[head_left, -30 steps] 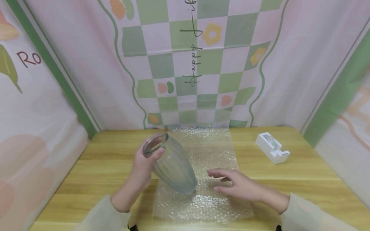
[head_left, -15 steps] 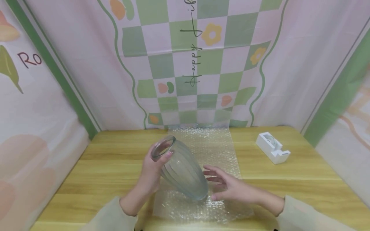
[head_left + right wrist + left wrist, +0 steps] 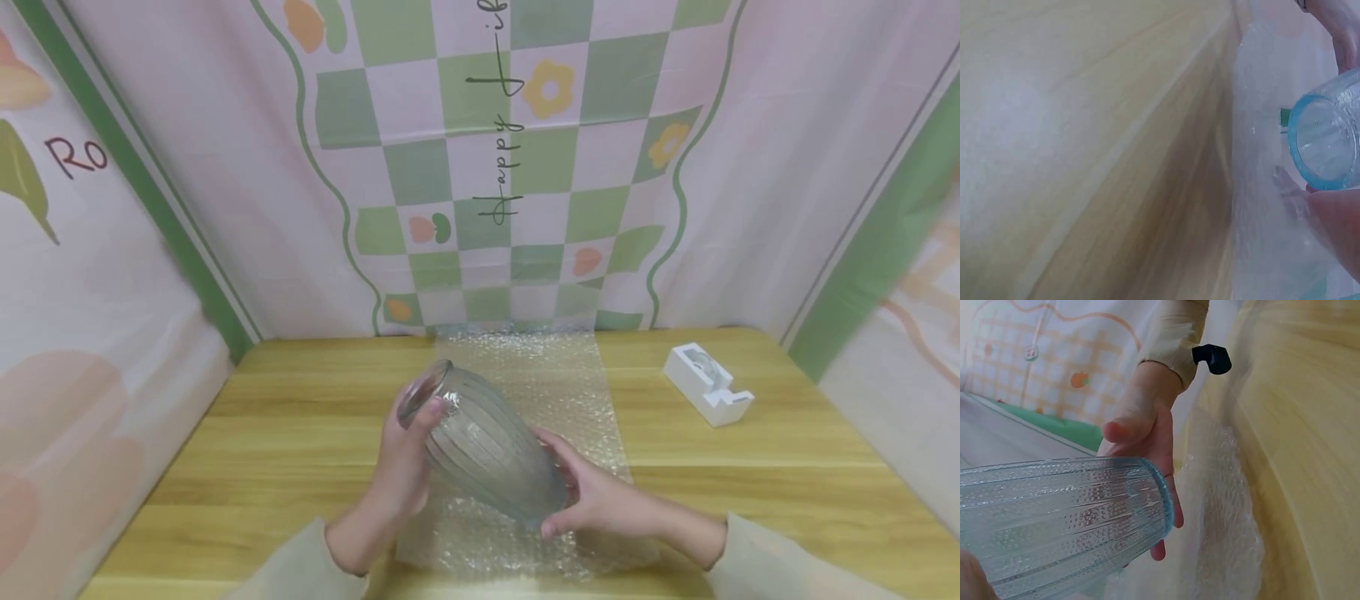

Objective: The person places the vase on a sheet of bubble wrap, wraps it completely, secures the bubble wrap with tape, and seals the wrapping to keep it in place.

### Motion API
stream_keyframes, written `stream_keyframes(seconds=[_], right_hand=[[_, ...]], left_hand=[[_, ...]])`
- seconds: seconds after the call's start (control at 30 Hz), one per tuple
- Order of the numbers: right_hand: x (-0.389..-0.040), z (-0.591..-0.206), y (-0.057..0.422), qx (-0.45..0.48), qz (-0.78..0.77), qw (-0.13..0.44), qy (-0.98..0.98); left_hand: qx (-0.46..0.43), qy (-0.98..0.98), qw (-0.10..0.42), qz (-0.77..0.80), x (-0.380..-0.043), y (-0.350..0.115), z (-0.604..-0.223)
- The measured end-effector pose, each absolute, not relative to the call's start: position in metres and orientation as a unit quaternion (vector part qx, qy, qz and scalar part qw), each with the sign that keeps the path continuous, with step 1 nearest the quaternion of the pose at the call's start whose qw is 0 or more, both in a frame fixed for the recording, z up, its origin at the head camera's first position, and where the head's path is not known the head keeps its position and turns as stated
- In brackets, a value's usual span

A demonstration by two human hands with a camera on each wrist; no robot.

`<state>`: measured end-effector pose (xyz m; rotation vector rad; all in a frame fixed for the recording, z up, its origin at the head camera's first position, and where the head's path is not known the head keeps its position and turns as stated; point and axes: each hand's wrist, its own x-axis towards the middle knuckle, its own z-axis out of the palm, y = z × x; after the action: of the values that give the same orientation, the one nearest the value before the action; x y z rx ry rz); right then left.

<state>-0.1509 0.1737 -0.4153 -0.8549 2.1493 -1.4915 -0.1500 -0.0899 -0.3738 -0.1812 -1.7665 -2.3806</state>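
A ribbed clear glass vase (image 3: 491, 450) is tilted over a sheet of bubble wrap (image 3: 525, 550), its mouth toward the upper left. My left hand (image 3: 405, 450) grips it at the neck, thumb on the near side. At the base end is my right hand (image 3: 603, 496), fingers spread behind the glass and thumb beside the bottom edge. The left wrist view shows the vase's base (image 3: 1160, 497) in front of the right palm, the fingers extended past it. In the right wrist view, fingertips (image 3: 1311, 189) come right up to the blue-tinted base.
The bubble wrap runs back across the wooden table (image 3: 285, 450) to the patterned cloth (image 3: 480, 167) behind. A white tape dispenser (image 3: 705, 383) with a roll in it stands at the right rear. Cloth panels also enclose both sides.
My left hand has carried the vase rightward, tipping it further toward horizontal. The right hand, earlier apart from the vase, is now around its base end.
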Motion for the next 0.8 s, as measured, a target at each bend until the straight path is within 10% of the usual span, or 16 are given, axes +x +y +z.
stream_keyframes(seconds=[0.8], right_hand=[[-0.148, -0.401, 0.177, -0.263, -0.482, 0.09, 0.831]], left_hand=[[-0.077, -0.534, -0.029, -0.841, -0.158, -0.096, -0.381]])
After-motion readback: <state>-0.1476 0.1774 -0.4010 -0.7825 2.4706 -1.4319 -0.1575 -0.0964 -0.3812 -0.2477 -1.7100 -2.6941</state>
